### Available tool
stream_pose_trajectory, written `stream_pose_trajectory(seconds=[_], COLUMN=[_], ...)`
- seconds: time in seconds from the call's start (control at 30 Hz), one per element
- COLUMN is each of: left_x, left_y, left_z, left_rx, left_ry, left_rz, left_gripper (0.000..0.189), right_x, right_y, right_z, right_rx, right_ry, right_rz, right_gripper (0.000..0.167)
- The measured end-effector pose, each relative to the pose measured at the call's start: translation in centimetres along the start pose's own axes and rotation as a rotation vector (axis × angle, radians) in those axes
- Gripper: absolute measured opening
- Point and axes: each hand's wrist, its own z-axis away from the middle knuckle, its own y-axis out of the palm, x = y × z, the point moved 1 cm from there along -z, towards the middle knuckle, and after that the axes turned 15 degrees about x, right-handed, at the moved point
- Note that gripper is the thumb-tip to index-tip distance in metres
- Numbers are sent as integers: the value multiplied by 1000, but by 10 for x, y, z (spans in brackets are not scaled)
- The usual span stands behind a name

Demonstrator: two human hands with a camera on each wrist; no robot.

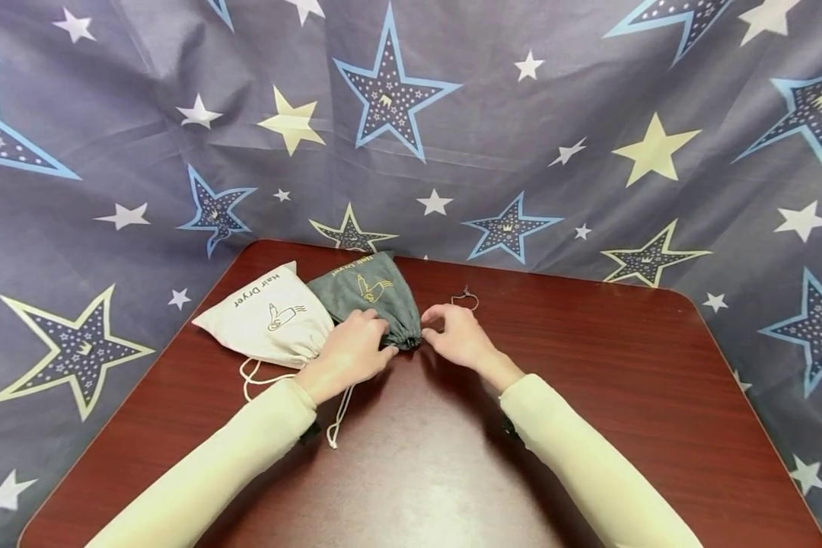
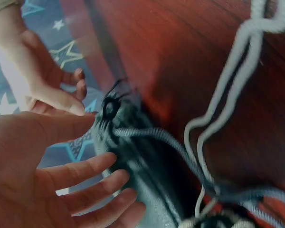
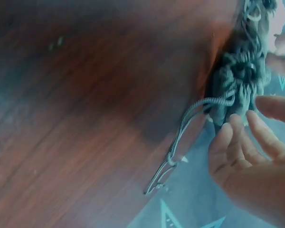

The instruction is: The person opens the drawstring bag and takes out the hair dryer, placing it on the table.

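Note:
A dark green drawstring bag point(image 1: 397, 293), printed "Hair Dryer" in gold, lies toward the back of the table, its gathered neck facing the person. At that neck is my left hand point(image 1: 349, 352), fingers loosely extended along the bag and thumb tip close by the mouth in the left wrist view. My right hand point(image 1: 460, 339) is just right of the neck, its fingers gently bent with nothing between them. In the right wrist view the neck point(image 3: 242, 71) looks puckered, with a grey cord point(image 3: 180, 126) trailing from it. A cream drawstring bag point(image 1: 263, 316) partly overlaps the green one.
Pale cords point(image 1: 342, 415) of the cream bag spread over the reddish-brown table point(image 1: 589, 380). A dark cord loop point(image 1: 466, 297) lies behind the right hand. Star-patterned cloth point(image 1: 452, 129) hangs around the table's back and sides.

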Motion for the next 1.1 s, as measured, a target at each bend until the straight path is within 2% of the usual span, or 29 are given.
stream_pose_trajectory(seconds=[0.07,0.2,0.43,0.73,0.93,1.1], left_x=[-5,-13,-22,-24,-27,-32], left_y=[4,9,13,15,20,22], left_z=[-5,-11,-16,-20,-20,-20], left_rx=[-3,-20,-35,-39,-21,-23], left_ry=[0,-44,-95,-104,-112,-101], left_rz=[-26,-67,-175,-147,-121,-134], left_gripper=[27,27,25,21,20,20], right_x=[4,7,5,2,-1,-3], right_y=[5,10,15,18,19,17], right_z=[1,0,-3,-4,-3,1], right_rx=[31,35,32,33,36,36], right_ry=[17,80,119,119,94,97], right_rz=[61,155,177,166,173,172], right_gripper=[22,20,11,4,7,12])
